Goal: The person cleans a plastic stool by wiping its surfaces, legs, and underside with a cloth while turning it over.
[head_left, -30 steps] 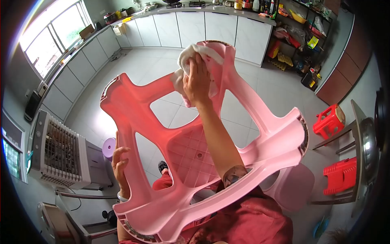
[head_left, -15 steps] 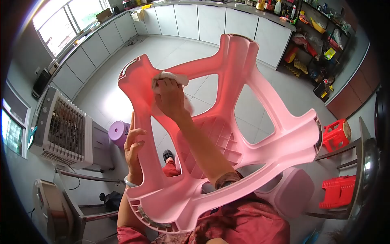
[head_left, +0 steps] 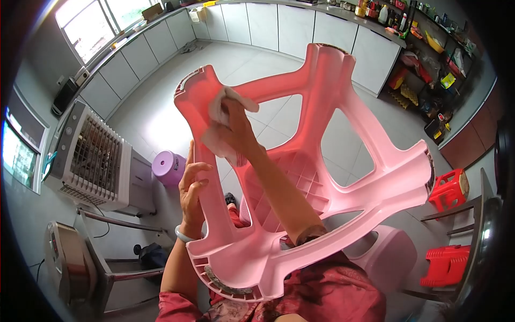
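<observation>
Head view, the only one: pink stool (head_left: 303,172) held upturned above the lap, clear of the floor (head_left: 139,102), ribbed underside and all four legs facing the wearer. Work looks to be a wipe-down, judged partway: white cloth (head_left: 219,107) at the inner face of the far left leg. How much is done can't be read; no line shows between wiped and unwiped plastic. Dark strip (head_left: 225,284) sits in the near left foot, so the foot ends probably remain. Right hand (head_left: 240,129): grip closed, cloth bunched in the fingers; stool lies beneath it, forearm crossing the underside. Left hand (head_left: 192,196): against the stool's outer left edge, fingers part curled, thumb unclear; can't tell how firm the grip is. Stool spans from this hand rightward. Around: purple stool (head_left: 169,167) on the floor beside an air cooler (head_left: 96,153); counter (head_left: 335,12) along the floor's far edge.
</observation>
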`<state>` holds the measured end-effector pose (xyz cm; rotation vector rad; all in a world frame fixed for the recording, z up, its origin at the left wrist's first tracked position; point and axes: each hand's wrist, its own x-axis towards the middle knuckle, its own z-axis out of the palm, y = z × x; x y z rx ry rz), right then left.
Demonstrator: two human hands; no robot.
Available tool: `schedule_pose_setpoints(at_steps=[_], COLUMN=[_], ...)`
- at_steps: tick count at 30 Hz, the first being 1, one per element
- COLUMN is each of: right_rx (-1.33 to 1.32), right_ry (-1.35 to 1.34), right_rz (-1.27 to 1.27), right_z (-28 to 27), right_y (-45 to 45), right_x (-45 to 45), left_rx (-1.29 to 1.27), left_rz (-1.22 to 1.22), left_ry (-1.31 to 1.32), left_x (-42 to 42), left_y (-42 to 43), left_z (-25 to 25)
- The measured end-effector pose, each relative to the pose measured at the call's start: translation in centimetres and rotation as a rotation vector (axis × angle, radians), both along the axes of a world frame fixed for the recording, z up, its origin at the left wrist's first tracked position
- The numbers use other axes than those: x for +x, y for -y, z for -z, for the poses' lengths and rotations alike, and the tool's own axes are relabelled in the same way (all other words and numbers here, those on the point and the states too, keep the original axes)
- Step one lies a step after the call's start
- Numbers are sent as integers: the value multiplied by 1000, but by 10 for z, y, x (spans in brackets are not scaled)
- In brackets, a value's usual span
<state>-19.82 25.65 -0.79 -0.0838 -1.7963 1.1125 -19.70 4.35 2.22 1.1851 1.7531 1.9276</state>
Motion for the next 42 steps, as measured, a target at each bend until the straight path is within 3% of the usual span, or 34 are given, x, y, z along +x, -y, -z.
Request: schedule_pose_setpoints(at_steps=[3,6,9,11,18,20,23,25,27,30,32,33,35,38,42], right_rx=[238,129,383,301,-11,98,-154,316,267,-348,109,-35,364,501,558], right_ry=[48,-286,-300,-258,165,420,635,1061,1169,655,262,97,-67,222,411], right_rz=[166,104,120,48,134,203,163,56,5,496,750,732,993,1148,1002], right_z=[8,-20,-46,-29,151,238,267,266,251,152,95,47,3,35,120], right_y=[0,18,34,22,22,17,16,-7,-41,-70,-100,-92,-103,-138,-126], right_x=[11,2,-7,-5,9,13,46,40,42,79,100,110,123,118,130], left_rx=[23,51,60,20,41,56,68,72,101,118,134,138,145,146,110], left_rz=[-4,4,13,-9,-8,-42,-52,-41,-45,-78,-95,-93,-82,-70,-98], left_ry=[33,161,190,171,109,49,31,68,35,-46,-64,-53,-25,-7,-55], left_x=[-2,5,9,7,-1,1,-1,-1,0,-1,1,2,3,6,7], left_y=[1,-2,-6,-5,-4,-6,-6,-5,-8,-10,-13,-13,-13,-14,-13], left_z=[12,5,-4,-4,13,14,17,21,19,21,19,19,18,14,12])
